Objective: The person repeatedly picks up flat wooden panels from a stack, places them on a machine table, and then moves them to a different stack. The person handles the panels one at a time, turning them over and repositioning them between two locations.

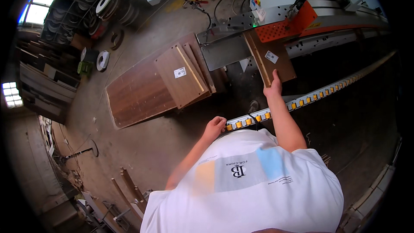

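My right hand (273, 86) grips the near end of a brown wooden panel (278, 62), its thumb along the top and the other fingers hidden underneath. The panel carries a white label and lies partly on the machine's grey metal table (226, 51), beside an orange perforated guard (286, 23). Close to my body, my left hand (215, 127) is closed at the end of a rail with yellow rollers (249, 122). Whether its curled fingers hold the rail or something small cannot be made out.
Left of the machine, a stack of brown panels (179, 80) lies over a larger reddish-brown board (140, 92). Reels of edging (102, 60) stand on the floor, with more on a rack (77, 6) behind. Cables hang near the machine's corner. Upright wooden strips (127, 185) lean at lower left.
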Action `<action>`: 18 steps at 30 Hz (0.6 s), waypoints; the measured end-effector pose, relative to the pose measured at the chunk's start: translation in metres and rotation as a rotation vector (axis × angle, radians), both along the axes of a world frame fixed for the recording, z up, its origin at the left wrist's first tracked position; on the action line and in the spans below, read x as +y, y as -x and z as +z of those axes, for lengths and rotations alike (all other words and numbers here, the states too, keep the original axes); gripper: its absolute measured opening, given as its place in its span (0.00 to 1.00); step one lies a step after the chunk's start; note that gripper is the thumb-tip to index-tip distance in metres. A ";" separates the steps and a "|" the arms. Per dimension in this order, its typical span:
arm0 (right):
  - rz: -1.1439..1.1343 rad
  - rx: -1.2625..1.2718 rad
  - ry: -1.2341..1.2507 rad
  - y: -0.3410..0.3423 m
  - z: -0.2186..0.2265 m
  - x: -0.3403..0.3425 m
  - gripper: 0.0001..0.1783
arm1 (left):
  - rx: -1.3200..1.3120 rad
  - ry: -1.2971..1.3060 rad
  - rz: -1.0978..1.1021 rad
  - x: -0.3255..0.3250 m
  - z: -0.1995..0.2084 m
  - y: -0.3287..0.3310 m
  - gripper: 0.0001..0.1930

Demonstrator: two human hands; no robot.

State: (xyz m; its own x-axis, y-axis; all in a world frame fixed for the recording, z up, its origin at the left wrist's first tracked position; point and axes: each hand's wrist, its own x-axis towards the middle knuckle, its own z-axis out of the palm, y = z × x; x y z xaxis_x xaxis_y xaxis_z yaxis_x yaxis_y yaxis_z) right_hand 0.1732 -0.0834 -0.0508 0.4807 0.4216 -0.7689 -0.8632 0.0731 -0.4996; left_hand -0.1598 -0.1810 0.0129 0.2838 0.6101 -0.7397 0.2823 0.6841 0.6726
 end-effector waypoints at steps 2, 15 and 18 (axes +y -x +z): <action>-0.021 -0.001 0.022 -0.023 0.000 0.002 0.36 | 0.016 0.007 0.020 -0.005 -0.004 0.002 0.10; -0.087 -0.107 0.011 -0.212 -0.045 0.007 0.25 | 0.015 -0.075 0.409 0.003 0.000 0.020 0.09; -0.147 -0.113 -0.102 -0.245 -0.056 -0.010 0.26 | -0.110 -0.100 0.805 0.025 -0.015 0.052 0.11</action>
